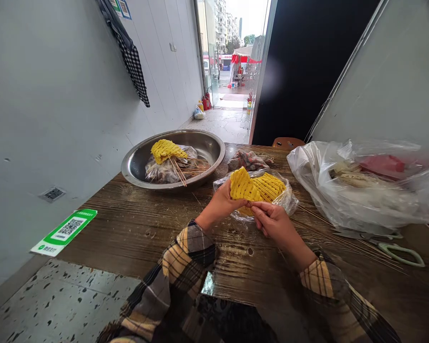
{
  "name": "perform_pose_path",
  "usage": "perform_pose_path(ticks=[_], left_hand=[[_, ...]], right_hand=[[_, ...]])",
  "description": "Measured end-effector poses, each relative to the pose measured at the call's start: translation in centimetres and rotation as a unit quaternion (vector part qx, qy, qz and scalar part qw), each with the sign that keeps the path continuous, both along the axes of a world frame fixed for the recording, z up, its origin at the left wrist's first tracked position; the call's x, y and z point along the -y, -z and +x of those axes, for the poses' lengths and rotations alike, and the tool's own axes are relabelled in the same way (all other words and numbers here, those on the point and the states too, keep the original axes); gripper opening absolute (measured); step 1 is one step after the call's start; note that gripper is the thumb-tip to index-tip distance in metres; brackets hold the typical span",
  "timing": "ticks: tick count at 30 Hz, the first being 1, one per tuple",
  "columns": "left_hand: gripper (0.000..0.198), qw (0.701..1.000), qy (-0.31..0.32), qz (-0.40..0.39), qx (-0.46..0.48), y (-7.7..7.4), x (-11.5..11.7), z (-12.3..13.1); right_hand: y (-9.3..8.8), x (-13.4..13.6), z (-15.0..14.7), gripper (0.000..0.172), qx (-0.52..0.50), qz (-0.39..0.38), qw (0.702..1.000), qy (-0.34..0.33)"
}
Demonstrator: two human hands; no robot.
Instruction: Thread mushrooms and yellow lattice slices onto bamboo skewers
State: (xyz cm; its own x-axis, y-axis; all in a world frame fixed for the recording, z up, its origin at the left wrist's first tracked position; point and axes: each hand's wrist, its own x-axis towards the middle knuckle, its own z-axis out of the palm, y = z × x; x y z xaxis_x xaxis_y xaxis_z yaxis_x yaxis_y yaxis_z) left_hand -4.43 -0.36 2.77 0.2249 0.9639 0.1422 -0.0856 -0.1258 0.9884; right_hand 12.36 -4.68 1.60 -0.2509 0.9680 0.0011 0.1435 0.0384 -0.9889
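Observation:
My left hand [223,202] is closed around a yellow, lattice-cut food piece [243,185], with the thumb along its lower edge. My right hand [271,219] pinches a thin bamboo skewer at that same edge, close to the left thumb; most of the skewer is hidden by the fingers. Just behind the hands, more yellow lattice-cut pieces [270,186] lie in an open clear plastic bag [291,202]. To the right, several loose bamboo skewers [346,238] lie across the table.
A steel basin [128,164] at back left holds skewered yellow pieces [168,150] and a plastic bag. A crumpled cloth-like bundle [248,161] sits behind my hands. At right are a large plastic bag [307,166] and green-handled scissors [402,252]. A QR-code card [66,231] marks the table's left edge.

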Motion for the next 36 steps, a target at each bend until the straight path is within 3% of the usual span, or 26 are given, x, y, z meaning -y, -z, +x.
perform_pose_path(ticks=[7, 16, 25, 36], left_hand=[[0.059, 1.0, -0.006, 0.005, -0.009, 0.29, -0.09, 0.03], [0.048, 0.992, 0.011, -0.037, 0.121, -0.08, 0.5, 0.42], [0.051, 0.988, -0.003, -0.04, 0.147, 0.09, 0.33, 0.38], [0.055, 0.997, -0.031, -0.021, 0.068, 0.39, 0.0, 0.25]], right_hand=[[0.01, 0.14, -0.32, 0.037, -0.004, 0.03, 0.999, 0.024], [0.03, 0.13, -0.57, 0.041, -0.016, 0.034, 0.999, 0.032], [-0.25, 0.2, -0.14, 0.044, -0.011, 0.024, 1.0, -0.002], [0.36, 0.11, -0.44, 0.04, -0.016, 0.04, 0.999, 0.012]])
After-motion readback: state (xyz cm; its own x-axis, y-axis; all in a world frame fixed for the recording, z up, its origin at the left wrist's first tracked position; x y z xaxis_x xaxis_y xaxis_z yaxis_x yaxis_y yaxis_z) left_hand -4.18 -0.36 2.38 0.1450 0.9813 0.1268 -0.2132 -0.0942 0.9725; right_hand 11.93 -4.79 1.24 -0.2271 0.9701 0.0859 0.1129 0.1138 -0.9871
